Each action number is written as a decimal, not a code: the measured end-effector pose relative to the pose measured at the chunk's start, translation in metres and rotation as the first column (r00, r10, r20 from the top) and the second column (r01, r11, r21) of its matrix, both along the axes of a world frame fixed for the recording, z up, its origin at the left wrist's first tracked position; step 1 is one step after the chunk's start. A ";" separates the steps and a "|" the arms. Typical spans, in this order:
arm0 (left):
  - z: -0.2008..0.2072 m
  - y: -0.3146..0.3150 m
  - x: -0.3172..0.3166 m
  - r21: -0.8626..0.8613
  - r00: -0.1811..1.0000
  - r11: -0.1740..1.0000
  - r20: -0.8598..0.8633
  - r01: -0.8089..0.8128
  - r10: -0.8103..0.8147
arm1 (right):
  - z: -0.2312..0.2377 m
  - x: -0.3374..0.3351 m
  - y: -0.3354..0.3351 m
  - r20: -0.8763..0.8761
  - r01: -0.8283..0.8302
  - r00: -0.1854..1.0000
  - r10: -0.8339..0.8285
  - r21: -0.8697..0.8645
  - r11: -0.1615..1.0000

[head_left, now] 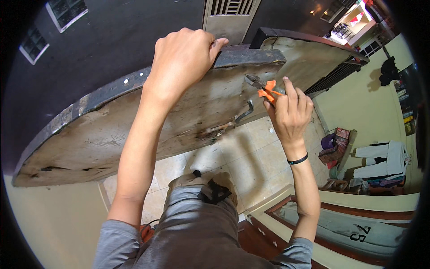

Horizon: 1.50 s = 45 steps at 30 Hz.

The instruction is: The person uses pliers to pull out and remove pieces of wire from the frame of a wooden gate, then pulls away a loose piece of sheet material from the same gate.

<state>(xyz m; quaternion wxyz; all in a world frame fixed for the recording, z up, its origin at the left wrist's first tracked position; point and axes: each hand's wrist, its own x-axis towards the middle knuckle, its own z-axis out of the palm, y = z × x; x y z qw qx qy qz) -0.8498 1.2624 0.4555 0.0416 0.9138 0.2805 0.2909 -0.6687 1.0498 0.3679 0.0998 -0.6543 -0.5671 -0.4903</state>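
My left hand [183, 58] grips the dark metal top rail [105, 95] of a gate panel, its fingers curled over the far side and partly hidden. A worn, brownish sheet [134, 125] with cracks and peeling patches covers the panel's near face. My right hand [291, 114], with a dark band at the wrist, holds pliers [267, 91] with orange handles. Their dark jaws point up and left, close to the sheet below the rail's end; whether they touch it I cannot tell. Below them, a bent dark metal handle [245, 113] sticks out from the panel.
Another gate panel [309, 56] stands beyond to the right. Pale floor tiles [251, 152] lie below. Hung light clothes [383, 161] and a purple bundle [328, 141] are by the right wall. A wood-framed window [340, 224] is at lower right.
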 end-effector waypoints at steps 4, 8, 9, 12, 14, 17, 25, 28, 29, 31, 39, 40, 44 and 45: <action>0.000 0.000 0.003 0.005 1.000 1.000 -0.020 -0.006 0.006 | -0.011 -0.004 0.004 -0.015 0.048 0.999 -0.047 0.055 0.997; 0.002 -0.002 0.003 0.001 0.999 0.999 -0.019 -0.048 0.048 | -0.015 -0.012 0.008 -0.079 0.086 0.994 -0.082 0.044 0.995; 0.004 -0.002 0.004 -0.003 0.999 0.999 -0.019 -0.049 0.049 | -0.017 -0.012 0.009 -0.091 0.087 0.992 -0.082 0.051 0.995; 0.008 -0.002 0.005 -0.018 0.998 0.998 -0.041 -0.056 0.055 | -0.016 -0.012 0.012 -0.124 0.065 0.991 -0.057 0.067 0.996; 0.010 -0.001 0.005 -0.018 0.998 0.999 -0.031 -0.047 0.046 | -0.012 -0.009 0.012 -0.147 0.021 0.989 -0.010 0.076 0.997; 0.009 0.000 0.008 -0.028 0.999 0.999 -0.022 -0.026 0.025 | -0.006 -0.006 0.012 -0.144 0.020 0.990 -0.004 0.109 0.994; 0.004 -0.002 0.003 0.014 0.998 0.999 -0.051 -0.029 0.030 | -0.009 -0.001 0.029 -0.195 0.188 0.967 -0.164 0.113 0.976; 0.002 -0.001 0.003 0.038 0.997 0.999 -0.059 -0.038 0.041 | -0.007 0.001 0.034 -0.120 0.211 0.973 -0.196 0.133 0.968; -0.001 0.000 0.003 0.044 0.998 0.998 -0.050 -0.041 0.043 | -0.008 0.003 0.036 -0.095 0.220 0.973 -0.209 0.139 0.965; 0.004 -0.006 0.007 0.046 0.995 0.996 -0.070 -0.071 0.074 | -0.013 0.009 0.038 -0.076 0.196 0.980 -0.184 0.203 0.959; 0.006 -0.006 0.009 0.026 0.993 0.995 -0.074 -0.092 0.094 | -0.032 -0.008 0.044 -0.256 0.370 0.905 -0.339 0.085 0.925; 0.006 -0.006 0.008 0.017 0.992 0.995 -0.078 -0.099 0.100 | -0.033 -0.013 0.045 -0.313 0.365 0.891 -0.328 0.065 0.929; 0.006 -0.006 0.009 0.003 0.992 0.995 -0.070 -0.102 0.102 | -0.036 -0.037 0.052 -0.531 0.416 0.769 -0.355 -0.005 0.909; 0.005 -0.006 0.009 0.008 0.993 0.995 -0.060 -0.097 0.097 | -0.038 -0.044 0.054 -0.589 0.417 0.731 -0.345 -0.015 0.909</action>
